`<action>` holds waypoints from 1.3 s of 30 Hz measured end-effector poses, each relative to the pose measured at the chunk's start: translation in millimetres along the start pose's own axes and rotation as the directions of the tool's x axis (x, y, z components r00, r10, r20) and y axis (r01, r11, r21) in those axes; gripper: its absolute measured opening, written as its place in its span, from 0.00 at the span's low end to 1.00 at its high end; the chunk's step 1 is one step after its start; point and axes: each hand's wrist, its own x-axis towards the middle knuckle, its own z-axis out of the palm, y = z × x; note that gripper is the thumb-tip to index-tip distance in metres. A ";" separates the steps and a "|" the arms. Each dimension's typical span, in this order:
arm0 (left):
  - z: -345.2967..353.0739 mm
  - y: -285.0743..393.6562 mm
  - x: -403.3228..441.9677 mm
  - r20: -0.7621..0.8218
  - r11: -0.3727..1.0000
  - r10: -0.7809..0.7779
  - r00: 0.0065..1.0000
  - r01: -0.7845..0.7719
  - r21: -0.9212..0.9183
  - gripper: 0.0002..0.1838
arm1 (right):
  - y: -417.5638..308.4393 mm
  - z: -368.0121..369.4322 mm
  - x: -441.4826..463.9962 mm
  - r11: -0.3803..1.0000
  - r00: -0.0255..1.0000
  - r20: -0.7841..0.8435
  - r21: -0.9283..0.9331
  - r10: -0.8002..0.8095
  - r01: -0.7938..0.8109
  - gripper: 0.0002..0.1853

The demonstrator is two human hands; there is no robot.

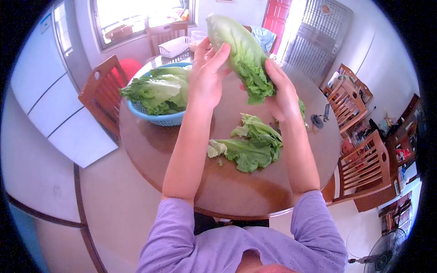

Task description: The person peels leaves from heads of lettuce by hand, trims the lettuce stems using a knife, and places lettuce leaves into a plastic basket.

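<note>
Raised above the table, a head of lettuce (237,52) is held between both my hands, its pale end tilted up and left and its frilly green leaves down. My left hand (208,68) grips its left side near the upper half, fingers partly behind it. Lower down on the right, my right hand (281,88) closes around the leafy part. Beneath them, several loose lettuce leaves (252,148) lie on the tabletop. More lettuce (159,91) fills a blue plastic basket (168,119) left of my left forearm.
The round brown table (218,191) has a white basket (175,47) and a clear container (199,35) at its far side. A dark phone stand (320,119) sits near the right edge. Wooden chairs (364,166) surround it; a fan (384,252) stands at lower right.
</note>
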 end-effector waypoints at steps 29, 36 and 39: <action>1.1 -26.2 -1.9 0.262 0.984 -0.176 0.949 0.167 0.056 0.21 | -12.6 -43.8 -20.6 0.758 0.912 -0.087 -0.591 -0.400 0.276 0.11; 0.5 -19.4 -1.9 0.218 0.950 -0.148 0.965 0.077 0.303 0.20 | -11.2 -46.8 -19.5 0.651 0.907 -0.084 -0.723 -0.413 0.230 0.14; -7.3 -10.1 2.4 0.145 0.926 -0.109 0.983 0.047 0.375 0.21 | -17.2 -51.9 -21.0 0.685 0.925 -0.103 -0.703 -0.365 0.192 0.13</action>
